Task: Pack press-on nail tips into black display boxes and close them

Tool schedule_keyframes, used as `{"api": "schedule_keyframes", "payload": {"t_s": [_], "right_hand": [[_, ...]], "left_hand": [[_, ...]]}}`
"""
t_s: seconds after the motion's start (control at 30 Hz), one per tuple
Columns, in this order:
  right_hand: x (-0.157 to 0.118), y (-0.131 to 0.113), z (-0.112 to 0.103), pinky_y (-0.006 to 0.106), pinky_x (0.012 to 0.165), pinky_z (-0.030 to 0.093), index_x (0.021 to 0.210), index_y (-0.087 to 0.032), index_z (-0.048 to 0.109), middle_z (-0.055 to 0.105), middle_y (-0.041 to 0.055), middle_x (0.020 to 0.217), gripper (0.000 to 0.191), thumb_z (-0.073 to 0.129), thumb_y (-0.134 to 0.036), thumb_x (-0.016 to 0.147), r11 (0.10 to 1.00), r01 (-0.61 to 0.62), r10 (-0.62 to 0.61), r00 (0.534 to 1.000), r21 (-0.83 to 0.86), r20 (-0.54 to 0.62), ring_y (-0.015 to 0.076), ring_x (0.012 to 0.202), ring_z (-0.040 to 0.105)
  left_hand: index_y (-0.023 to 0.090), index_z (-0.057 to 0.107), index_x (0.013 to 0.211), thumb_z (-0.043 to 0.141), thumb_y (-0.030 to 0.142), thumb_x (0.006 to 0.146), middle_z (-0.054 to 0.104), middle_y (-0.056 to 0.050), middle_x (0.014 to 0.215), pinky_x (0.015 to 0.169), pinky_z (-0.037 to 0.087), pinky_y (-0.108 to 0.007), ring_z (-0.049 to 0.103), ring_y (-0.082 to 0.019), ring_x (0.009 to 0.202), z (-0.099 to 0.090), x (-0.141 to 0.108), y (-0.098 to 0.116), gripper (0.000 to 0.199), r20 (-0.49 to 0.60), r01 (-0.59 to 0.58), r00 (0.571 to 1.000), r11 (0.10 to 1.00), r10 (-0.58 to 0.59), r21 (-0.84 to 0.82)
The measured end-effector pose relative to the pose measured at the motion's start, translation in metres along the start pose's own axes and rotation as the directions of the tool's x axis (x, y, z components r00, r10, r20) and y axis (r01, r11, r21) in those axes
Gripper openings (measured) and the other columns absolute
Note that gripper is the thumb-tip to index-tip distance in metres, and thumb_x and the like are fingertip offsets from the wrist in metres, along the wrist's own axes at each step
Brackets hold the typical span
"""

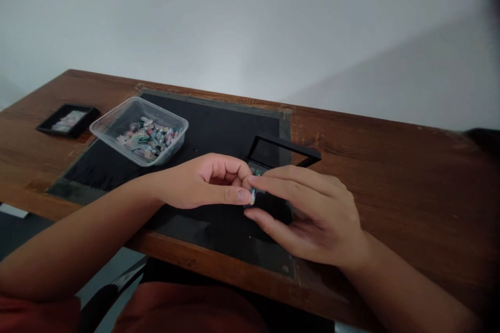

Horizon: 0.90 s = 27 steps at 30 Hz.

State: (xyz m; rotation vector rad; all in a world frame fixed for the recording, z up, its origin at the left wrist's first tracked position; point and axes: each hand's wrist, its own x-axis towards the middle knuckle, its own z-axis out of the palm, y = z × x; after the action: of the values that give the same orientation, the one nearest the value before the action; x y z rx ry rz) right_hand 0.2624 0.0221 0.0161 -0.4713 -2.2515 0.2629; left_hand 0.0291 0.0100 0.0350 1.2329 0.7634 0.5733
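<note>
My left hand (pixel 213 182) is closed in a pinch. At its thumb tip shows a small shiny, pale and greenish piece (pixel 253 196), mostly covered by the fingers. My right hand (pixel 312 208) comes from the other side, thumb and forefinger apart and their tips close to that piece. Under and behind both hands lies a small black box (pixel 281 208), its framed lid (pixel 312 156) with a clear window standing raised at the back. A few greenish bits (pixel 258 171) show in the box near the fingertips; the hands hide much of its inside.
A clear plastic tub (pixel 105 132) of mixed small coloured pieces (pixel 150 138) stands left of the hands. Farther left is another black box (pixel 84 120) with pale contents. A dark mat (pixel 226 122) lies taped on the wooden table (pixel 410 192), against a pale wall.
</note>
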Motion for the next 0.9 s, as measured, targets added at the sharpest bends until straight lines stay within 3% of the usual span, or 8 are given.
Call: {"api": "schedule_keyframes", "payload": {"t_s": [0.2,0.63,0.8,0.9], "right_hand": [[0.000,0.000,0.000,0.025,0.068,0.060,0.117,-0.021,0.073,0.084,0.0040,0.099,0.019,0.075,-0.028,0.100,0.999,-0.003,0.004,1.000,-0.049,0.023,0.0148,0.081,0.079],[0.001,-0.003,-0.005,0.026,0.064,0.059,0.115,-0.026,0.074,0.083,-0.0003,0.094,0.016,0.071,-0.034,0.102,0.988,-0.087,0.089,0.996,-0.125,0.012,0.0133,0.074,0.076],[0.005,-0.007,-0.017,0.026,0.063,0.057,0.107,-0.024,0.075,0.078,-0.0008,0.079,0.012,0.072,-0.032,0.099,0.976,-0.110,0.096,0.992,-0.188,-0.079,0.0126,0.065,0.070],[0.006,-0.006,-0.024,0.027,0.062,0.056,0.107,-0.026,0.075,0.075,-0.0023,0.074,0.012,0.071,-0.033,0.098,0.973,-0.093,0.088,0.996,-0.213,-0.034,0.0134,0.062,0.070]], "left_hand": [[0.017,0.064,0.082,0.081,0.019,0.087,0.064,0.004,0.076,0.068,0.046,-0.018,0.055,-0.007,0.070,0.000,0.001,0.000,0.018,-0.008,0.004,1.000,1.000,-0.005,-0.010],[0.018,0.064,0.077,0.079,0.020,0.083,0.065,0.001,0.078,0.068,0.049,-0.022,0.057,-0.011,0.072,0.002,0.001,0.001,0.017,-0.073,0.008,0.997,0.998,-0.003,0.066],[0.022,0.067,0.083,0.078,0.032,0.088,0.060,0.003,0.072,0.060,0.042,-0.022,0.050,-0.011,0.064,-0.008,-0.012,0.007,0.015,-0.115,0.039,0.993,0.962,-0.008,0.271],[0.027,0.073,0.092,0.084,0.046,0.084,0.057,0.003,0.070,0.056,0.040,-0.025,0.050,-0.013,0.060,-0.018,-0.024,0.009,0.023,-0.091,0.146,0.989,0.817,-0.115,0.558]]}}
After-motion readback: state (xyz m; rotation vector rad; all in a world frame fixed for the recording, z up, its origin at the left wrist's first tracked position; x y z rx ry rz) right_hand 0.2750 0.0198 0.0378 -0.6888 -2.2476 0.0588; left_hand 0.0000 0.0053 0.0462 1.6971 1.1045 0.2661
